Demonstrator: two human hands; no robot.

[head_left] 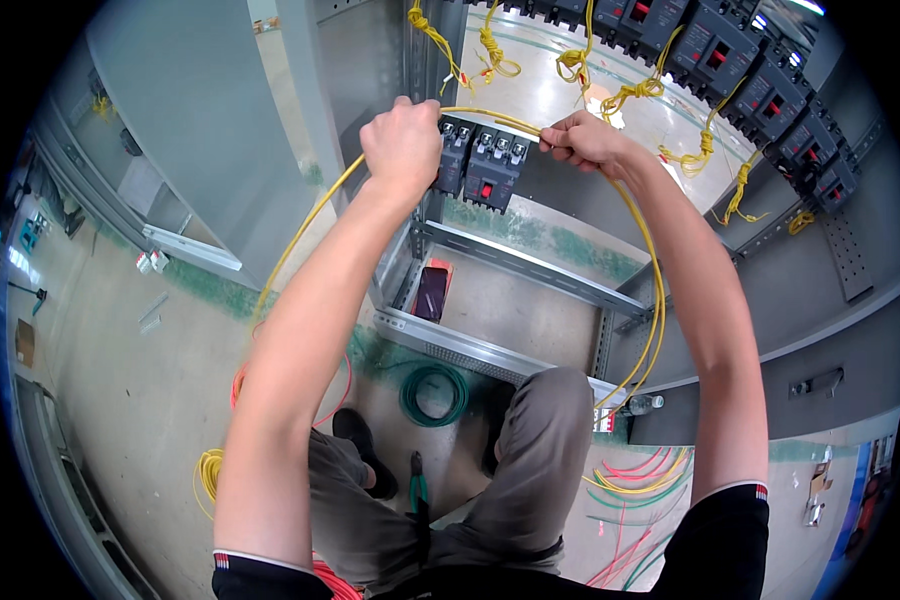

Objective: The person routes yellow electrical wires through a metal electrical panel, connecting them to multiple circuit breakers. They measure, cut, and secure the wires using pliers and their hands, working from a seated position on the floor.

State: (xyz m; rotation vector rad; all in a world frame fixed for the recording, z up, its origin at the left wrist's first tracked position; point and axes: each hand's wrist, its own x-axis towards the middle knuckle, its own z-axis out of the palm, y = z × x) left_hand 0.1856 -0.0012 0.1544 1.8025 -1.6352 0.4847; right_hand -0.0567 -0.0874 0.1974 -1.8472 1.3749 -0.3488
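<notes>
Both hands hold one yellow wire [490, 115] stretched in front of two black circuit breakers [480, 165] at the far centre: the left hand [402, 143] fisted around it, the right hand [582, 140] pinching it.

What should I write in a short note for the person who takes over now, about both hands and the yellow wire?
Left hand: closed around the yellow wire, in front of the black breakers.
Right hand: pinching the same wire next to the breakers.
The wire loops down on both sides toward the floor.
Done: two breakers sit on the cabinet rail.
Left: no wire end seen in a terminal yet.
Green wire coil and pliers lie by the feet.
</notes>
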